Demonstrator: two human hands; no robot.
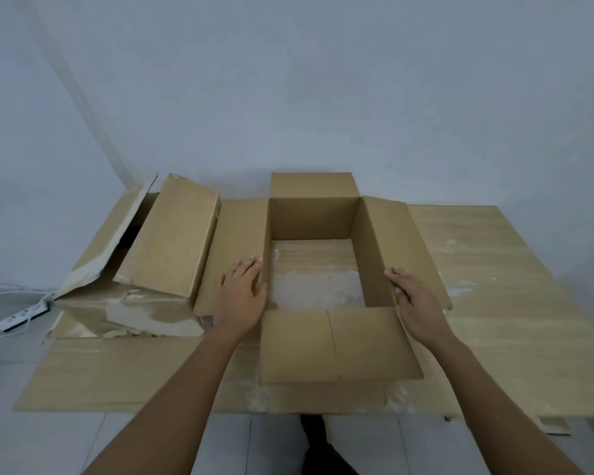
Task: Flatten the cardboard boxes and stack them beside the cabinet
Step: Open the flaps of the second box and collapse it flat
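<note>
The open box (314, 221) is standing upright between the two hands, its four top flaps spread outward. Through it the same pale-patched surface as outside is showing, so its bottom is probably open already.

The left hand (242, 291) is lying flat on the left flap (235, 234), fingers straight and reaching the rim of the left wall. The right hand (414, 299) is resting with straight fingers along the top edge of the right wall, at the fold of the right flap (402, 234). Neither hand is gripping anything, and the two are well apart, one on each long side. The near flap (323, 347) is lying between the wrists, and the far flap (314, 185) is standing up beyond the fingertips.

Beyond the left hand, a second box (172, 234) is lying tipped over, torn and crumpled but not yet flat. Both boxes are sitting on a brown sheet (494, 286) spread out under and around the hands. Far past the left hand, a white power strip (23, 315) is lying on the floor by the wall (323, 97).

The task seems to be at an early stage. This box is opened up but holding its shape, so its walls need pushing sideways to collapse them. The second box is waiting. No flattened stack and no cabinet are showing.
</note>
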